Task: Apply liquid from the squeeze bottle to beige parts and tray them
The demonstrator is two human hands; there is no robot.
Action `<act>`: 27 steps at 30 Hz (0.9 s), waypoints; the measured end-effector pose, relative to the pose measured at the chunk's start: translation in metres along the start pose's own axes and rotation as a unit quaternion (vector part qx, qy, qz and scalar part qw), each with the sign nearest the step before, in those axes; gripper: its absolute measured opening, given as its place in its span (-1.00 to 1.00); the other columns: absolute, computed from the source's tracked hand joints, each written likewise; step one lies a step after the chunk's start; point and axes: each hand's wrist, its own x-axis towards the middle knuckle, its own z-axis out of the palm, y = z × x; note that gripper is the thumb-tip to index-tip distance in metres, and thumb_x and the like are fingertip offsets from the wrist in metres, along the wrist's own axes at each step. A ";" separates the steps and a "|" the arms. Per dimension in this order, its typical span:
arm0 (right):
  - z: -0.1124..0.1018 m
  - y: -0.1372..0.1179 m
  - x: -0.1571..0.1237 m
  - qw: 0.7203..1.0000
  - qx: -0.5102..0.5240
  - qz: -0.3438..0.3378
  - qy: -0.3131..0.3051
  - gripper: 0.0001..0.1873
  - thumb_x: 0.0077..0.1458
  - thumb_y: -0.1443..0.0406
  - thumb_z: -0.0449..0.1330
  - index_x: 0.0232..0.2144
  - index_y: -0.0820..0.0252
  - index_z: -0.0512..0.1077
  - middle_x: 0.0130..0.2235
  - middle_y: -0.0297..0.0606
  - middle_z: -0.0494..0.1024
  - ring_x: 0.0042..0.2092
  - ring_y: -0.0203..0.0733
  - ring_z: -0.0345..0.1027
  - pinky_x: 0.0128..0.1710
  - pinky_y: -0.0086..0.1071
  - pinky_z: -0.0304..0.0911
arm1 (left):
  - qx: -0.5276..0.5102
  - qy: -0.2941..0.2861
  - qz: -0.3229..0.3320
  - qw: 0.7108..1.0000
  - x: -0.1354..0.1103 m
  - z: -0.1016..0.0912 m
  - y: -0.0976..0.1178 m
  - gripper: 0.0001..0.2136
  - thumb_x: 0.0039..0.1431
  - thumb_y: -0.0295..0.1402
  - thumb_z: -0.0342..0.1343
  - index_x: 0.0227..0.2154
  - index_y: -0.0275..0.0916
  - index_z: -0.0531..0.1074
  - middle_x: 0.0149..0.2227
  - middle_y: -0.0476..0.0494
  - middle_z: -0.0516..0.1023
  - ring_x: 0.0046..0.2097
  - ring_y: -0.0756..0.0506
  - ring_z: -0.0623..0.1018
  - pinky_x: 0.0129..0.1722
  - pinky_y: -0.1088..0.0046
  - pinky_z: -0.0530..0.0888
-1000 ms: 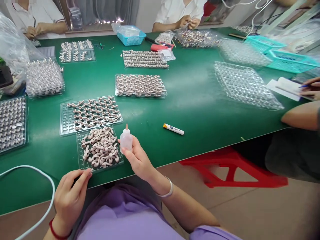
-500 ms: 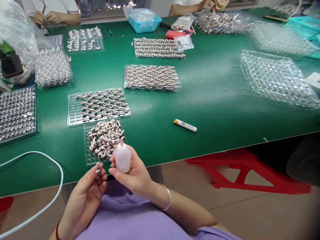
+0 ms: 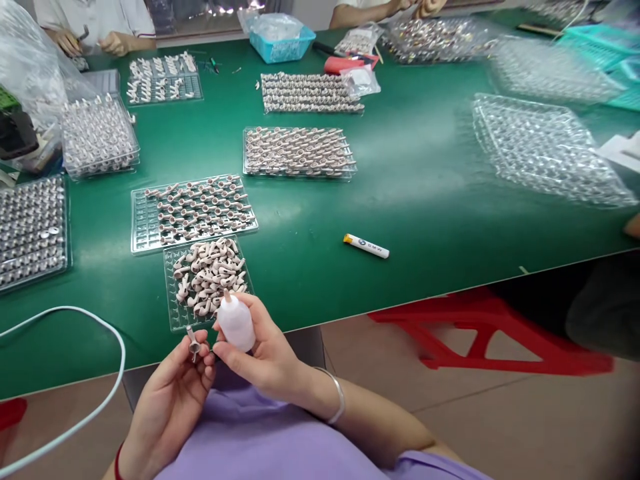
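Note:
Pinched in the fingertips of my left hand [image 3: 175,383] is a small white earbud shell [image 3: 194,347], its round opening facing up. My right hand [image 3: 260,350] is wrapped round a white squeeze bottle [image 3: 236,325] with a thin brownish tip, tilted toward the left and close to the shell. Just beyond both hands, a clear tray [image 3: 173,313] carries a loose heap of earbud shells [image 3: 213,270]. Behind it, another clear tray [image 3: 143,223] has shells laid out in rows, with bare slots along its left side.
Filled trays [image 3: 300,153] stand farther back on the green table [image 3: 415,213]. A white marker-like tube [image 3: 366,246] lies to the right. A white cable [image 3: 120,353] loops at left. Clear stacked trays [image 3: 545,150] sit at right; a red stool [image 3: 480,340] is below. Co-workers' hands [image 3: 117,43] show across the table.
My right hand has tipped the bottle leftward, bringing its tip nearer the earbud shell. In my left hand the shell has turned, so its round opening now shows.

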 end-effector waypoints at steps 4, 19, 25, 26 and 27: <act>-0.009 -0.001 -0.005 1.000 -0.013 -0.004 -0.027 -0.50 0.20 0.05 0.17 0.08 0.02 0.10 -0.14 -0.22 0.37 -0.24 -0.24 0.32 -0.23 -0.35 0.34 | 0.035 -0.037 0.048 0.998 0.004 -0.012 0.000 -0.94 0.09 -0.46 0.24 -0.39 -0.32 0.60 -0.40 -0.13 0.58 -0.37 -0.02 0.58 -0.40 0.53 0.59; -0.026 0.011 -0.012 0.997 0.043 0.055 -0.013 -0.45 0.08 -0.09 0.25 0.00 0.06 0.32 -0.22 -0.24 0.46 -0.31 -0.24 0.34 -0.36 -0.40 0.24 | 0.227 -0.076 0.289 0.927 0.010 -0.035 -0.002 -0.70 -0.14 -0.18 0.43 -0.33 -0.23 0.66 -0.44 -0.09 0.53 -0.41 0.03 0.49 -0.39 0.59 0.51; -0.024 0.007 -0.013 0.995 0.036 0.088 -0.023 -0.49 0.06 0.11 0.33 -0.01 0.03 0.23 -0.24 -0.30 0.40 -0.38 -0.32 0.24 -0.43 -0.45 0.19 | 0.274 -0.084 0.335 0.898 0.011 -0.043 0.001 -0.78 -0.01 -0.19 0.36 -0.33 -0.20 0.66 -0.39 -0.10 0.51 -0.38 -0.01 0.49 -0.38 0.52 0.51; -0.023 0.006 -0.013 0.995 0.025 0.090 -0.021 -0.50 0.05 0.17 0.34 -0.03 0.02 0.22 -0.26 -0.32 0.38 -0.40 -0.33 0.22 -0.45 -0.47 0.17 | 0.279 -0.082 0.335 0.896 0.012 -0.045 0.002 -0.78 0.00 -0.19 0.35 -0.33 -0.20 0.66 -0.38 -0.11 0.52 -0.37 -0.02 0.50 -0.38 0.50 0.52; -0.022 0.006 -0.013 0.996 0.013 0.089 -0.016 -0.52 0.04 0.23 0.33 -0.04 0.02 0.22 -0.27 -0.34 0.37 -0.41 -0.35 0.20 -0.47 -0.48 0.16 | 0.288 -0.080 0.338 0.892 0.013 -0.046 0.002 -0.78 0.01 -0.19 0.34 -0.33 -0.20 0.66 -0.36 -0.12 0.52 -0.37 -0.03 0.50 -0.38 0.49 0.53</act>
